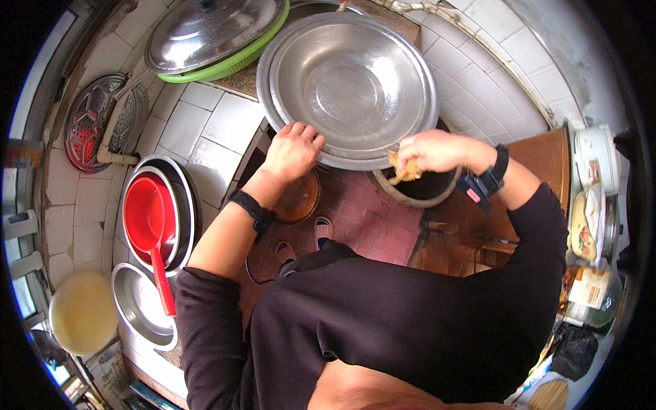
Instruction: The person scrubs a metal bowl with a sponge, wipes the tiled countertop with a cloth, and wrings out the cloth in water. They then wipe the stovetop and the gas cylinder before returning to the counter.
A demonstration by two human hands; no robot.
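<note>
Before me is a wide stainless steel basin [344, 92], with what looks like a second rim nested just outside it. My left hand [295, 152] grips the near-left edge, fingers over the rim and thumb side toward the bowl. At the near-right edge, my right hand [433, 149] holds a crumpled yellow-brown scrubbing cloth [406, 171] against or just beside the rim. The basin's inside is bare shiny metal. Beneath its right side, partly covered, stands a round dark-mouthed vessel with a thick rim [417, 201].
A domed metal lid [215, 33] rests over a green plastic basket [220, 74] at upper left. A red dipper [148, 215] lies in nested metal bowls, near another metal bowl [146, 302]. Perforated steamer racks [97, 123] lean by a pipe. A wooden cabinet [533, 189] stands right.
</note>
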